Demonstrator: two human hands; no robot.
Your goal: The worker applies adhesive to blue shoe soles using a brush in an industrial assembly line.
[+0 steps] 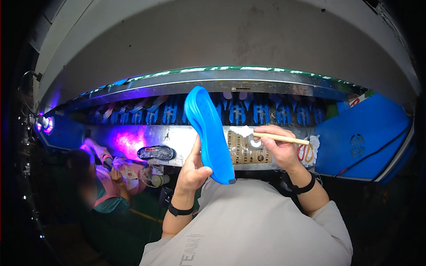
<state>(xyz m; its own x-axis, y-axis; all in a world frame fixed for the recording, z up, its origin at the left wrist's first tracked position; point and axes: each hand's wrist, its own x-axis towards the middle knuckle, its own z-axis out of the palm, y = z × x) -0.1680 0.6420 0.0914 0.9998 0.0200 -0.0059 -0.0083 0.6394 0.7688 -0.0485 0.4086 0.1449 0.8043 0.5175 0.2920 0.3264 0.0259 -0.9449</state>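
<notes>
My left hand (pixel 191 174) is closed around the lower part of a bright blue shoe sole (pixel 207 128), thumb on its edge. The sole stands nearly upright, tilted, with its hollow inner side partly showing. In my right hand (pixel 282 150) is a brush (pixel 285 138) with a pale wooden handle, gripped between thumb and fingers. Its white-coated bristles (pixel 242 130) point left toward the sole, with a small gap between them. A brown printed sheet (pixel 249 150) lies under the brush, and a round whitish item (pixel 255 142) sits on it.
A dark shoe (pixel 156 153) rests on the metal ledge (pixel 186 137) to the left. Red and orange loop handles (pixel 306 153) lie at the right. Behind runs a row of blue racks (pixel 237 113) under a machine hood. A co-worker in pink (pixel 106 177) sits at left near a purple lamp (pixel 46 124).
</notes>
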